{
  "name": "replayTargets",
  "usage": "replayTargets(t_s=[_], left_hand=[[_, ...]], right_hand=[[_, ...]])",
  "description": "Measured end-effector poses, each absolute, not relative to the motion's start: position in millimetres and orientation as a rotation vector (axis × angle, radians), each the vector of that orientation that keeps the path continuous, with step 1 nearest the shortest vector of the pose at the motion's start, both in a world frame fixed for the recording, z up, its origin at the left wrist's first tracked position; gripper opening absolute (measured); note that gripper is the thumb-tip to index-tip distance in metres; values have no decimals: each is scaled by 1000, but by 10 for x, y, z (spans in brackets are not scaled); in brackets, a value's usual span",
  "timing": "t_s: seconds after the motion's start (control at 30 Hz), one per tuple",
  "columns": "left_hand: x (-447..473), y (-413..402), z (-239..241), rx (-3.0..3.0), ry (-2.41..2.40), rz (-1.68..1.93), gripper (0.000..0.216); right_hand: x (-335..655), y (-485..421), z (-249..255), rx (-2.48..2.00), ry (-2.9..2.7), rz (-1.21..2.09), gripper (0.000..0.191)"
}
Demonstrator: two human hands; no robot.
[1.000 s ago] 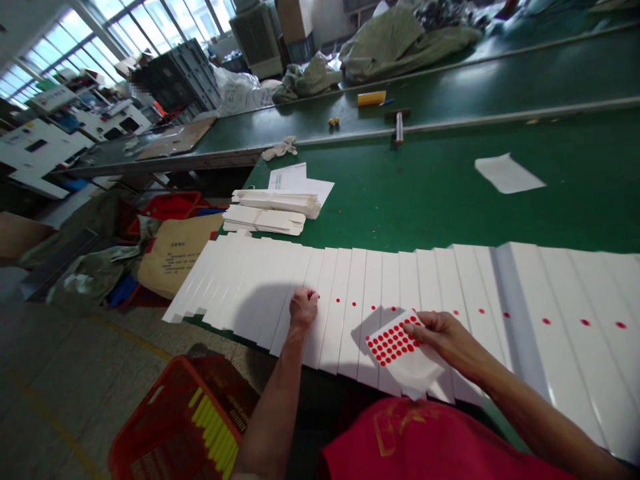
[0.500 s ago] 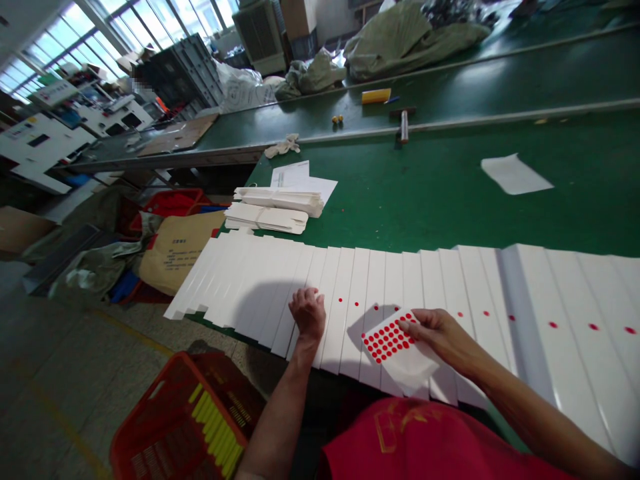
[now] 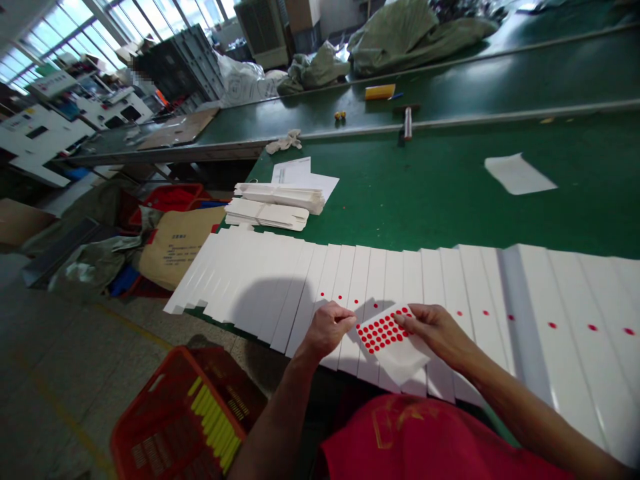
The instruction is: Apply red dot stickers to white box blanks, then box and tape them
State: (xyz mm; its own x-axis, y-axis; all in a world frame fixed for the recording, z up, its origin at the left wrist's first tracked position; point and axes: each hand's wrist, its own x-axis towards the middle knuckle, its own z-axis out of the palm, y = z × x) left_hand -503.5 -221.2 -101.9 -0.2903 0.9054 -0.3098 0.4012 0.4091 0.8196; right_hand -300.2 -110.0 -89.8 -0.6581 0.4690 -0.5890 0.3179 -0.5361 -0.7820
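My right hand [image 3: 431, 328] is closed on a white sheet of red round stickers [image 3: 383, 332], thumb on top near its right edge. My left hand [image 3: 329, 329] has thumb and forefinger pinched together at the sheet's left corner, right beside a red dot. What lies between those fingertips, if anything, is too small to make out. Beneath both hands lies a long row of overlapping white card strips [image 3: 280, 287]. Single red dots [image 3: 356, 301] mark many strips, running from the middle to the right; the strips at the left are plain.
Bundled white cards [image 3: 267, 213] and papers [image 3: 300, 172] lie beyond the row's left part. A loose white sheet [image 3: 520, 175] is on the green table [image 3: 430, 193]. A T-shaped tool [image 3: 408, 123] lies farther back. An orange-red crate [image 3: 170, 413] stands on the floor at lower left.
My left hand has moved right from the strips to the corner of the sticker sheet. A red dot now shows on a strip where that hand was. The sheet has shifted slightly left.
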Motion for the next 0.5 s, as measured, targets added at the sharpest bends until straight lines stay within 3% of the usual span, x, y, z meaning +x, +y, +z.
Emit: replayTargets(t_s=[0.5], left_hand=[[-5185, -2266, -1154, 973, 1939, 853, 16]], right_hand=[[-3039, -1127, -888, -1278, -1514, 2341, 40]])
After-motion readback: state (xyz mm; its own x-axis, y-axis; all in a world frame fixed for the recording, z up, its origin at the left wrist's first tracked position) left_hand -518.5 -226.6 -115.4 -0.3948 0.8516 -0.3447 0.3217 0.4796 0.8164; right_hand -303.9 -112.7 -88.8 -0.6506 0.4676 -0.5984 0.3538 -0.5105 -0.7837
